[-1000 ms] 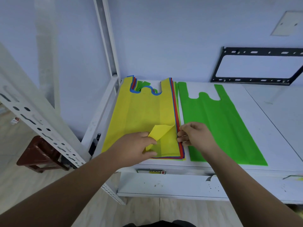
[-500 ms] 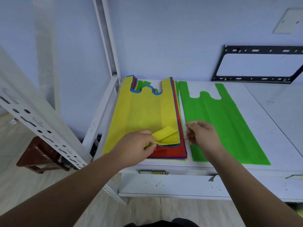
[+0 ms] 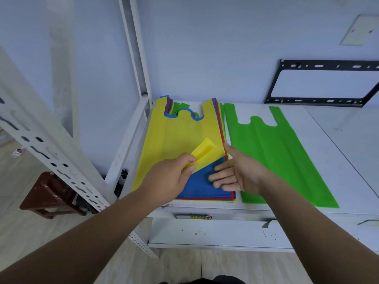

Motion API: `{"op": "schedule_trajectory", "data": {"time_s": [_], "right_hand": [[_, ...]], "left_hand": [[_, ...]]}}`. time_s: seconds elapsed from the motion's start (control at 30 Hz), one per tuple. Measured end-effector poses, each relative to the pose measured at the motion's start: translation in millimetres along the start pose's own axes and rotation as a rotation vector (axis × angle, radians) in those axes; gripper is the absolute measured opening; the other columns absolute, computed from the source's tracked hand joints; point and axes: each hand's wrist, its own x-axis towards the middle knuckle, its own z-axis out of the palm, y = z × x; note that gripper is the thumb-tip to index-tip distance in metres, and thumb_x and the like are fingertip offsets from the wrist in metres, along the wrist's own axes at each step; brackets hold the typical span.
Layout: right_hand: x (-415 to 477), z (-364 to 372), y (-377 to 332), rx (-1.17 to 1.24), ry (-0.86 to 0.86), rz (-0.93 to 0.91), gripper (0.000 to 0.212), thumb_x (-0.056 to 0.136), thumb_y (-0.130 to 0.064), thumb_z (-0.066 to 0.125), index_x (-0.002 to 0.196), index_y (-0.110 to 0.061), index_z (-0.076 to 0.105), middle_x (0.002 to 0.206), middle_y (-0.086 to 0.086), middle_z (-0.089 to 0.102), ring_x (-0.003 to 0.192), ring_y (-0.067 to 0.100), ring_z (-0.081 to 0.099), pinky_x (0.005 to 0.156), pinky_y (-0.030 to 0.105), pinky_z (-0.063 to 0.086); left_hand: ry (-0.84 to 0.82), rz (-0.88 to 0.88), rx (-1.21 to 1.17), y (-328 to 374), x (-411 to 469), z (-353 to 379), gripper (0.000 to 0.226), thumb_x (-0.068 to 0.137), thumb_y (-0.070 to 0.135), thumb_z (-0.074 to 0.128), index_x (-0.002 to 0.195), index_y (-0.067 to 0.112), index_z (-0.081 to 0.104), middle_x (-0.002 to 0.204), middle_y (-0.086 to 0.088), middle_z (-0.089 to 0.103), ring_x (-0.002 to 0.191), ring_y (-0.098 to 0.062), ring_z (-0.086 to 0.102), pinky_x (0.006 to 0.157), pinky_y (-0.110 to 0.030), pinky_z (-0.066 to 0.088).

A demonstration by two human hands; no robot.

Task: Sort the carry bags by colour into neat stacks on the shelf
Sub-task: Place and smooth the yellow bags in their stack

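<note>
Two hands, one mixed stack (image 3: 229,199); left hand (image 3: 170,178) pinches the yellow bag (image 3: 174,136) by its corner; right hand (image 3: 235,175) rests open-fingered on the blue bag (image 3: 198,188); one green bag (image 3: 276,152) alongside.

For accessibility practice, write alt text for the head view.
The left hand pinches up a corner of the yellow bag, baring a blue bag that the open right hand touches. A green bag lies alongside on the shelf.

Black wall bracket (image 3: 320,101), brown stool (image 3: 45,189), blank wall plate (image 3: 359,29), wooden floor (image 3: 30,232)
</note>
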Motion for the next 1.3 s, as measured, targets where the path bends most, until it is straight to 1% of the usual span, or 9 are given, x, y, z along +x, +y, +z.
{"op": "schedule_trajectory", "data": {"time_s": [0.13,0.23,0.33,0.47,0.57,0.67,0.8,1.07,1.3], "right_hand": [[9,5,-11,-0.062,-0.054,0.034,0.054,0.093,-0.059,0.050,0.104,-0.009,0.066,0.082,0.010,0.076,0.067,0.020,0.073,0.057,0.031,0.061],[14,13,-15,-0.197,0.027,-0.060,0.025,0.095,-0.029,0.062,0.105,-0.007,0.064,0.069,0.006,0.072,0.056,0.017,0.068,0.055,0.032,0.060],[17,14,-19,-0.043,0.020,-0.138,0.027,0.095,-0.020,0.063,0.116,-0.003,0.064,0.096,0.013,0.077,0.087,0.027,0.075,0.078,0.044,0.062],[11,4,-26,0.136,-0.016,-0.136,0.014,0.097,-0.022,0.058,0.103,-0.011,0.064,0.076,0.005,0.076,0.064,0.015,0.073,0.052,0.024,0.058],[6,-17,-23,0.128,0.009,-0.132,0.016,0.096,-0.022,0.059,0.105,-0.010,0.061,0.073,0.006,0.074,0.061,0.016,0.071,0.049,0.024,0.056],[-1,-37,-12,0.023,0.078,-0.076,0.016,0.092,-0.020,0.062,0.103,-0.008,0.059,0.071,0.007,0.069,0.060,0.018,0.066,0.050,0.026,0.055],[-5,-41,7,-0.159,0.187,-0.024,0.021,0.089,-0.020,0.063,0.102,-0.003,0.067,0.086,0.016,0.076,0.072,0.029,0.072,0.063,0.034,0.058],[9,-23,30,-0.741,0.450,-0.323,0.037,0.100,-0.033,0.051,0.069,-0.012,0.052,0.060,0.000,0.054,0.052,0.015,0.049,0.048,0.025,0.032],[-7,-72,39,-0.496,0.570,-0.537,0.040,0.102,-0.038,0.046,0.077,-0.009,0.055,0.068,0.006,0.058,0.062,0.020,0.054,0.055,0.029,0.037]], "left_hand": [[0.038,0.266,0.054,23,-12,8,0.025,0.098,0.022,0.052,0.122,0.018,0.061,0.117,0.001,0.064,0.104,-0.019,0.058,0.088,-0.032,0.048],[0.026,0.452,0.028,41,-23,15,0.027,0.083,0.000,0.056,0.102,0.014,0.069,0.110,0.000,0.066,0.098,-0.024,0.060,0.084,-0.036,0.049],[-0.049,0.456,-0.038,38,-35,24,0.029,0.080,0.000,0.054,0.098,0.015,0.071,0.113,0.002,0.068,0.100,-0.019,0.062,0.084,-0.032,0.052],[-0.078,0.137,-0.142,9,-43,25,0.037,0.088,0.009,0.043,0.103,0.026,0.072,0.126,0.013,0.066,0.119,-0.004,0.058,0.098,-0.032,0.050],[-0.024,-0.366,-0.207,1,-43,7,0.041,0.094,0.007,0.042,0.101,0.037,0.069,0.088,0.009,0.070,0.067,-0.004,0.058,0.069,-0.031,0.057],[0.161,-0.738,-0.543,-3,-27,-14,0.022,0.100,0.003,0.047,0.108,0.013,0.064,0.085,0.001,0.067,0.064,-0.002,0.058,0.054,-0.008,0.048],[0.129,-1.075,-1.146,-13,-5,-24,0.049,0.102,0.049,0.043,0.106,0.008,0.071,0.095,-0.012,0.077,0.086,-0.024,0.074,0.069,-0.035,0.059],[-0.089,-0.678,-0.039,-8,-1,6,0.030,0.104,0.031,0.042,0.088,0.009,0.055,0.078,-0.002,0.056,0.065,-0.015,0.051,0.056,-0.030,0.036],[0.173,-0.547,-0.156,34,18,25,0.030,0.105,0.031,0.041,0.085,0.014,0.055,0.074,-0.004,0.059,0.070,-0.020,0.058,0.066,-0.041,0.048]]}}
